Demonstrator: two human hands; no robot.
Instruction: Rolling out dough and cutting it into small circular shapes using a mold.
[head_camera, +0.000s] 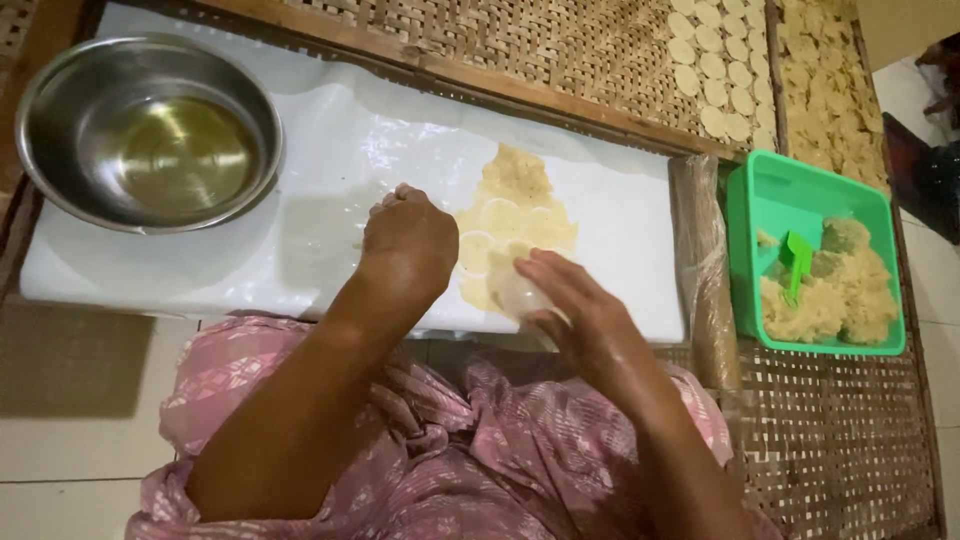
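A thin, pale yellow sheet of rolled dough (515, 215) lies flat on a white plastic-covered board (330, 150), roughly at its middle, and several round outlines are already pressed into the sheet's lower part. The left hand (408, 238) rests on the sheet's left edge, knuckles up and fingers curled under, apparently pinning the dough so it does not slide; whether it holds anything beneath cannot be told. The right hand (575, 305) closes around a small round whitish cutter (518, 290), mouth down on the near edge of the dough, held upright as a ring would be to stamp a clean disc. At the board's left end stands a shiny steel bowl (150, 130) holding a shallow pool of clear yellowish liquid, probably oil, within easy reach of the left arm. A plastic-wrapped rolling pin (705, 270) lies along the board's right end, parked clear of the sheet. Just beyond it a green plastic tub (760, 200) holds lumps of the same dough and a small green scoop (797, 262). Cut pale discs (715, 70) lie in rows on a woven bamboo tray (560, 50) behind the board, spread apart, likely for drying.
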